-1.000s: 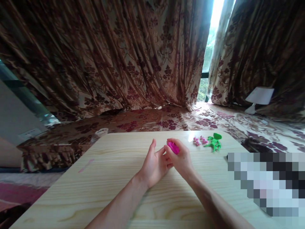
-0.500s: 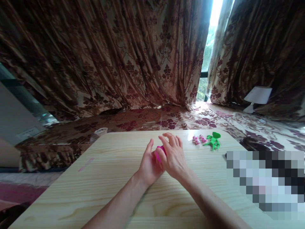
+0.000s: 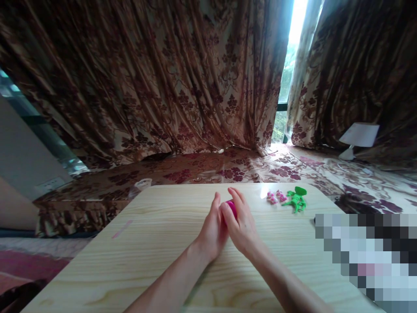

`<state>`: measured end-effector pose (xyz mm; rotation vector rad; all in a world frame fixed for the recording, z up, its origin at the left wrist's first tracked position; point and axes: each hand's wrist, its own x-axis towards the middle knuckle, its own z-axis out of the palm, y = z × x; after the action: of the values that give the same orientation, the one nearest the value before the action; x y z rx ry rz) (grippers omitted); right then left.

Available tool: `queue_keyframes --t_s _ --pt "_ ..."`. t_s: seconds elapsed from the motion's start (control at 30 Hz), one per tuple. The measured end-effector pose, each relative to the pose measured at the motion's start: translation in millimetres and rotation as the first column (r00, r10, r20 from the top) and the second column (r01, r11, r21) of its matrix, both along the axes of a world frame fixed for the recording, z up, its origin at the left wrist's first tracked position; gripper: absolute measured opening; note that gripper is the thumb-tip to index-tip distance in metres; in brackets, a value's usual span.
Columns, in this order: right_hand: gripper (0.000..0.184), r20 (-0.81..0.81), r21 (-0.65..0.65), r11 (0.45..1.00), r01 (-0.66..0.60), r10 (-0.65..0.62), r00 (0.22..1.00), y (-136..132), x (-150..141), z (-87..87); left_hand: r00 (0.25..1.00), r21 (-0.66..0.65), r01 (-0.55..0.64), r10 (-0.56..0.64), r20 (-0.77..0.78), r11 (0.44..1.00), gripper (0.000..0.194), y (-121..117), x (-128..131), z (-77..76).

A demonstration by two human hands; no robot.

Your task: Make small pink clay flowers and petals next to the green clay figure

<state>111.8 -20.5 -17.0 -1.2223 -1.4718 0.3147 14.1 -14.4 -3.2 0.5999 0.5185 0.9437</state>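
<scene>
A lump of magenta clay (image 3: 232,207) is pressed between my two palms over the middle of the light wooden table (image 3: 156,256). My left hand (image 3: 212,230) stands on edge with fingers stretched up against the lump. My right hand (image 3: 243,221) lies against it from the right, fingers curved over the clay. Only a small part of the lump shows between the fingers. To the right on the table lie small pink clay pieces (image 3: 274,197) and a green clay figure (image 3: 297,199).
A blurred-out patch (image 3: 368,256) covers the table's right edge. Behind the table runs a patterned cushioned ledge (image 3: 202,167) under heavy brown curtains (image 3: 163,74). A white lamp (image 3: 356,138) stands at the far right. A clear cup (image 3: 140,185) sits beyond the table's far left corner.
My right hand carried the magenta lump onto my left palm, and the two palms have closed together on it. The view shifted slightly.
</scene>
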Motion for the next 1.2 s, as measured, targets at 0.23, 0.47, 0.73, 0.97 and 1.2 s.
queue_keyframes --t_s 0.23,0.47,0.73,0.97,1.2 --pt "0.047 0.114 0.001 0.993 -0.118 0.117 0.987 -9.2 -16.0 -3.5 0.995 -0.101 -0.051 0.059 0.08 0.994 0.052 18.1 -1.2 8.9" --pt "0.048 0.006 -0.009 1.0 0.001 -0.001 1.0 -0.6 -14.1 19.1 0.986 0.01 0.021 -0.023 0.165 1.0 0.044 0.8 -1.0 11.4" --pt "0.055 -0.077 -0.002 1.0 -0.028 0.027 0.997 -17.6 -24.9 33.4 0.983 0.111 -0.016 -0.005 0.185 0.994 0.051 -17.4 -3.9 35.8" --pt "0.055 0.178 0.079 0.978 -0.195 0.178 0.968 -43.3 -30.1 45.1 0.983 0.11 -0.116 0.098 0.155 0.987 0.056 -28.6 -8.6 51.3" --pt "0.049 0.097 0.088 0.987 -0.137 0.128 0.987 -40.2 -39.0 28.6 0.982 0.132 -0.104 0.081 0.169 0.986 0.056 -37.5 -16.6 45.2"
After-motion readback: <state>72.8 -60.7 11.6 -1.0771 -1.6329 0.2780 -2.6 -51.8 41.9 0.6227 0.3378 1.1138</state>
